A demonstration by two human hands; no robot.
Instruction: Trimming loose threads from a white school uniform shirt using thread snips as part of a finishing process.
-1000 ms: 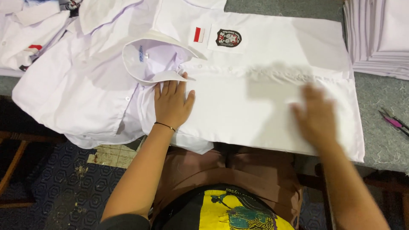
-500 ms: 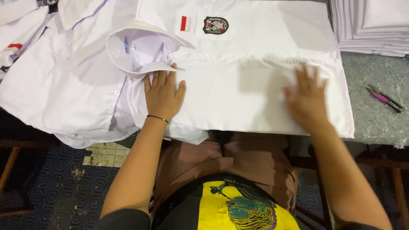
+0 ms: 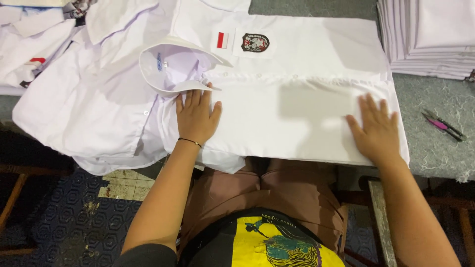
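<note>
Both hands are flat on the white school shirt [image 3: 292, 104], which lies buttoned and face up across the grey table [image 3: 435, 148]. The left hand [image 3: 196, 116] presses down with fingers [image 3: 190, 99] straight and close together, thumb angled out, tips just under the open collar [image 3: 173, 66]. The right hand [image 3: 376, 131] rests palm down near the shirt's hem end, fingers [image 3: 373, 106] slightly fanned, gripping nothing. Beyond the left fingertips sit a red-and-white flag patch [image 3: 222, 40] and a dark crest badge [image 3: 255, 43]. Just right of the right hand lie pink-handled thread snips [image 3: 442, 124]. Beyond them, a stack of folded white shirts [image 3: 428, 37].
</note>
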